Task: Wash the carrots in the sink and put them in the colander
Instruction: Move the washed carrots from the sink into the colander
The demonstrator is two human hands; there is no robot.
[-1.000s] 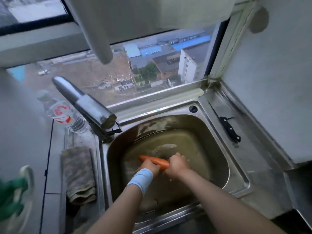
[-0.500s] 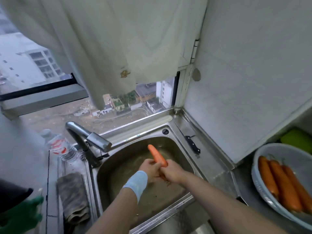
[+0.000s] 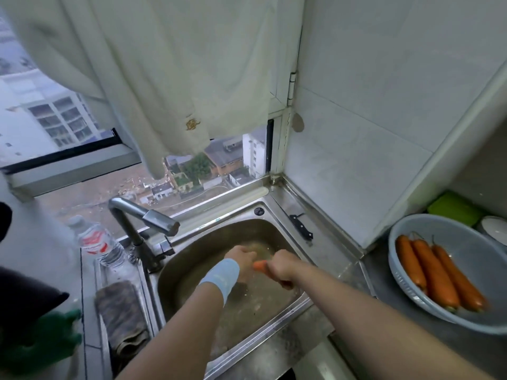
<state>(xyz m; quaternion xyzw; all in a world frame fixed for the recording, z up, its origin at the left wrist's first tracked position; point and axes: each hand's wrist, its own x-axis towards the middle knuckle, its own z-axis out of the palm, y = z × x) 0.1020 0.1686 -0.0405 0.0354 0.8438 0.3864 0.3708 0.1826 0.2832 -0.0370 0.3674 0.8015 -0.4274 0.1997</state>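
My left hand point(image 3: 242, 258) and right hand point(image 3: 282, 267) grip one carrot point(image 3: 259, 265) in the sink point(image 3: 192, 259). Three carrots point(image 3: 436, 272) already in colander point(image 3: 466, 242); this one remains.

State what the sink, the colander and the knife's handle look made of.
Sink: stainless steel, by its dull grey sheen and pressed rim, stained brownish inside. Colander: likely plastic, matte pale blue-grey with moulded slots near the rim. Knife: handle black, probably plastic; too small to be sure.
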